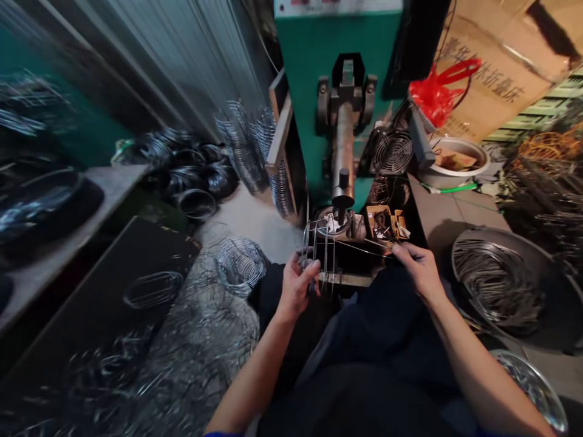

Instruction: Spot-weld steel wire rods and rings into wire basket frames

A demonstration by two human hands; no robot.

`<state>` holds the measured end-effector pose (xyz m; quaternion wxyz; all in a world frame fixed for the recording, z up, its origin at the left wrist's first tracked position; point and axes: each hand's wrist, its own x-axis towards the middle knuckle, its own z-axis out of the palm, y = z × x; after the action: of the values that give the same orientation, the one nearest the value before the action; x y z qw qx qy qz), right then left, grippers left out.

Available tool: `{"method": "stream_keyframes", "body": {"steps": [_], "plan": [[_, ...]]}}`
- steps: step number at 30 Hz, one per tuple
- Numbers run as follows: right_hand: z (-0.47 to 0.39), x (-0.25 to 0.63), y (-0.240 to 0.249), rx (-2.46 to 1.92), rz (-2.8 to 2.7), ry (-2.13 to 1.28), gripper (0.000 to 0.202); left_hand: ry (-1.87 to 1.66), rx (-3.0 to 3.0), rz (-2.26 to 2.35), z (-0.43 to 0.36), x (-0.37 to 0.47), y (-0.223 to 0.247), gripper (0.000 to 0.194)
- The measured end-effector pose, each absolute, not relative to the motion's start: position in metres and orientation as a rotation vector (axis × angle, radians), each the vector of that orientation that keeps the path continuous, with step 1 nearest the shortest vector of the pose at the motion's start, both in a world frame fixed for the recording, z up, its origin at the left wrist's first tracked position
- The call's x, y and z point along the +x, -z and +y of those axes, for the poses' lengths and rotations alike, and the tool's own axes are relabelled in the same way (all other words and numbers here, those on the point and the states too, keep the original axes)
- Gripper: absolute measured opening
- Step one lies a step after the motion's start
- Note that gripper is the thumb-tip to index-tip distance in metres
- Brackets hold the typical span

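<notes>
My left hand (300, 280) is closed on a small wire frame (325, 249) of several thin bars, held upright below the tip of a green machine's metal arm (344, 155). Thin wire rods (364, 249) stretch from the frame's side toward my right hand (414, 264), which pinches their outer end between thumb and fingers. Whether the rods touch the frame is too fine to tell. Just beyond the frame sits a round holder (331, 223) with something white on it, under the machine's tip.
A basin of metal strips (501, 285) stands at the right, near a white bowl (458, 162) and a red bag (437, 97). Small cardboard boxes (381, 221) lie beside the machine. Wire coils (241, 265) and a dark board (104, 303) are at the left.
</notes>
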<state>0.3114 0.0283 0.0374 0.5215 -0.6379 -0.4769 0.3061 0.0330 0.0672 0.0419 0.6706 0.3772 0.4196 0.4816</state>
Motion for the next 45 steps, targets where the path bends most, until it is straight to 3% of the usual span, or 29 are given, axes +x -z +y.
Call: {"method": "stream_keyframes", "body": {"steps": [7, 27, 37, 45], "plan": [[0.029, 0.316, -0.035, -1.536, -1.259, -0.745, 0.063, -1.107, 0.884, 0.957, 0.069, 0.033, -0.038, 0.060], [0.085, 0.290, -0.026, -1.491, -1.460, -0.796, 0.066, -1.122, 0.998, 1.057, 0.092, 0.049, -0.006, 0.076], [0.099, 0.299, -0.021, -1.506, -1.466, -0.783, 0.065, -1.220, 1.002, 1.056, 0.104, 0.057, -0.004, 0.068], [0.111, 0.304, -0.021, -1.514, -1.504, -0.744, 0.066, -1.177, 0.933, 1.020, 0.115, 0.064, -0.004, 0.077]]}}
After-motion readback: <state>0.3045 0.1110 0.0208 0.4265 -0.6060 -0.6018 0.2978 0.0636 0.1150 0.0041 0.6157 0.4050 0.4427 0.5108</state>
